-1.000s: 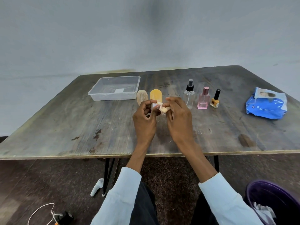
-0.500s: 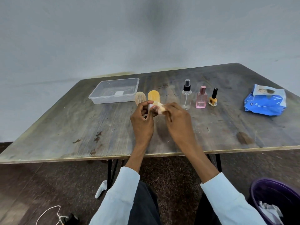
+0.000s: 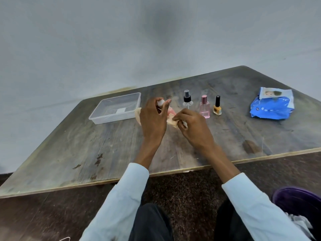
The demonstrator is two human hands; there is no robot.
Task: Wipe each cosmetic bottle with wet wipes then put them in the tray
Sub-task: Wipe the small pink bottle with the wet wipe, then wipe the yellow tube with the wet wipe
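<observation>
Sitting at a worn wooden table point(image 3: 104, 153), both hands up near mid frame. Left hand point(image 3: 152, 119) curling round a small bottle point(image 3: 160, 102), thumb & fingers wrapping it, white cap poking out the top, pink bit showing lower down by the palm. Can't tell the rest of the bottle, hand hiding it. Right hand point(image 3: 192, 126) pinching a wet wipe point(image 3: 172, 121), fingers bent tight, wipe bunching up btwn the two hands & touching the bottle's lower part. Wipe looking pale & a bit orange.

Waiting in a row just right of the hands, standing up: clear spray bottle point(image 3: 187, 101) w/ black top, pink perfume bottle point(image 3: 204, 108) w/ pink cap, small yellow nail polish point(image 3: 217, 108) w/ black cap. All three near each other but not touching. Something pale tan peeking out left of the left hand, too hidden to name.

Sitting left of the hands, toward mid-left of frame: clear plastic tray point(image 3: 97, 117), white sticker on its floor, nothing else showing inside.

Lying far right on the table, well apart from the bottles: blue wipes pack point(image 3: 271, 110), crumpled, flap at top.

Showing at bottom: light blue sleeves point(image 3: 121, 197), dark trousers, dark speckled floor. Peeking in at the bottom right corner: purple bin point(image 3: 298, 199) w/ some white stuff in it.
</observation>
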